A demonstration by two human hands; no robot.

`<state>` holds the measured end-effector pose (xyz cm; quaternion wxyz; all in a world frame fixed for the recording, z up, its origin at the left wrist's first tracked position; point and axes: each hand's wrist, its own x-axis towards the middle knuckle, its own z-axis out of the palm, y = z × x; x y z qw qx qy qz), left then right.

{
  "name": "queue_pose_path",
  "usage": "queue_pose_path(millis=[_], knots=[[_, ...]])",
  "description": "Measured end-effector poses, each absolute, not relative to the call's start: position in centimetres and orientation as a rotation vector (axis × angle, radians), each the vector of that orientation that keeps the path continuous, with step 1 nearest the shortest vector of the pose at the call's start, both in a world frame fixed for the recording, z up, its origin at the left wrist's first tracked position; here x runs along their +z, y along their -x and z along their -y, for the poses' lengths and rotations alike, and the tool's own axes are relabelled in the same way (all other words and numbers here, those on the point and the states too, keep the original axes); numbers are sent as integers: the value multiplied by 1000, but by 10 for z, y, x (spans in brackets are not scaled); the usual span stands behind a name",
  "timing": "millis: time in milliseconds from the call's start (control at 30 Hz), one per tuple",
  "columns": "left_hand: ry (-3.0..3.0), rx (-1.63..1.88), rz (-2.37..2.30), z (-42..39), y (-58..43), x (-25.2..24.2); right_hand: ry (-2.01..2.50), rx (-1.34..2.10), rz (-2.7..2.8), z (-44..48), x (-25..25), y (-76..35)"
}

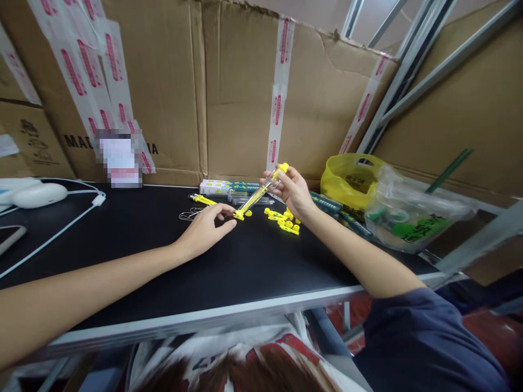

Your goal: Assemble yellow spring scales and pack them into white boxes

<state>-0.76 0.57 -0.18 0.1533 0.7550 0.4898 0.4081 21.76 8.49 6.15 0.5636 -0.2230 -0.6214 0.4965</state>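
Observation:
A clear slim tube with yellow end pieces (258,194) is held slanted above the black tabletop, its upper end to the right. My right hand (295,191) grips it near the top yellow cap, fingers closed round the tube. At the lower yellow end, my left hand (208,228) pinches it between thumb and fingertips. Several loose yellow plastic parts (286,222) lie just below my right hand. Behind the held tube lie clear tubes (251,200), partly hidden by it. Yellow-topped sticks (202,199) and thin wire pieces (188,214) rest beyond my left hand.
Printed slim boxes (216,187) lie at the back against a large cardboard box (241,98). To the right are a yellow bag (347,179) and a clear plastic bag (408,223). A white device (38,194), cable (53,242) and phone (10,237) are at left.

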Motion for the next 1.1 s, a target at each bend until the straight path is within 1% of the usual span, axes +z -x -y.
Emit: queue_pose_path(millis=[100, 167, 300, 400, 600, 700, 767, 800, 833, 867, 933, 967, 1033, 1100], knots=[[-2149, 1307, -1400, -6, 9, 0, 499, 1240, 1503, -74, 57, -210], [-2135, 1332, -1330, -5, 8, 1, 475, 1291, 1540, -63, 53, -203], [-2099, 1279, -1128, -1, 4, 1, 421, 1417, 1602, -43, 44, -190], [-2102, 1199, -1062, 1, 3, 0, 407, 1456, 1629, -40, 38, -187], [-2198, 1129, -1138, 6, 2, 1, 489, 1324, 1674, -48, 29, -187], [-2251, 1133, -1217, 6, 3, 5, 509, 1198, 1817, -58, 34, -192], [-2288, 1148, -1281, 4, 4, 6, 571, 1011, 1967, -68, 44, -203], [-2312, 1158, -1311, 2, 6, 7, 623, 854, 2037, -75, 50, -211], [-2343, 1170, -1337, 0, 8, 7, 709, 624, 2108, -82, 56, -221], [-2379, 1183, -1359, -3, 10, 8, 827, 317, 2171, -90, 62, -231], [-2455, 1183, -1410, -8, 15, 8, 1158, -278, 2232, -106, 69, -252], [-2484, 1169, -1445, -10, 17, 8, 1344, -482, 2242, -114, 69, -261], [-2525, 1123, -1511, -13, 20, 7, 1618, -704, 2268, -125, 67, -274], [-2557, 1069, -1543, -13, 20, 7, 1773, -775, 2280, -132, 62, -280]])
